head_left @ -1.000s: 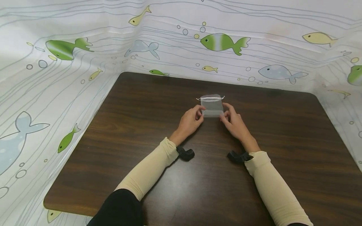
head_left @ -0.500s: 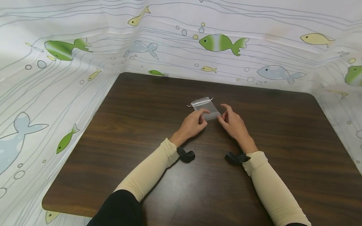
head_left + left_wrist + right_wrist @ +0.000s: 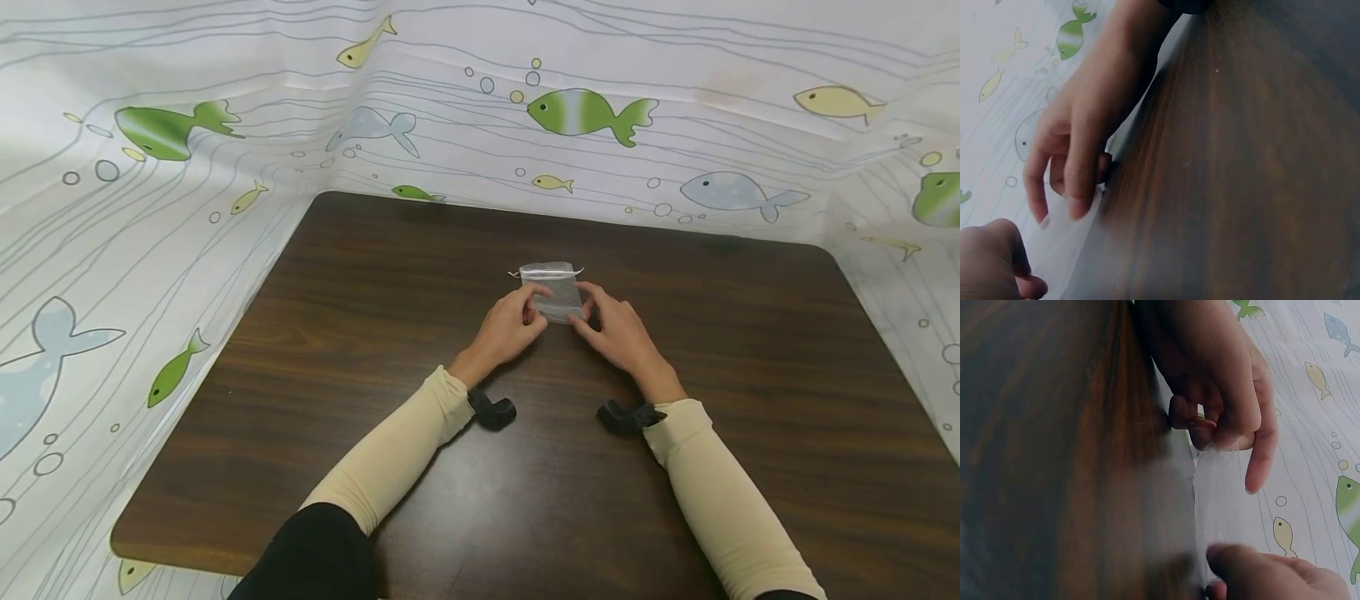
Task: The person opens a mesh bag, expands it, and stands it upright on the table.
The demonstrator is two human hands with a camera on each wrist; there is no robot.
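Note:
A small sheer white drawstring pouch [image 3: 560, 298] is held between both hands, its corded mouth facing away from the person. My left hand [image 3: 504, 325] pinches the pouch's left side, its index finger stretched across the front of the fabric. On the other side, my right hand [image 3: 617, 332] holds the lower right edge with thumb and curled fingers. The right wrist view has the see-through fabric [image 3: 1219, 500] spanning from one hand to the other just over the table. Thin white cord ends stick out on either side of the mouth.
A dark brown wooden table [image 3: 360, 333] lies beneath the hands. White curtain [image 3: 480, 150] printed with fish surrounds its back and sides. Black wrist mounts [image 3: 491, 411] sit at the ends of the cream sleeves [image 3: 397, 450].
The pouch first slanted, its mouth swinging left, then straightened again slightly nearer the person. My right fingers have closed in on its edge, and the left index finger reaches further across it.

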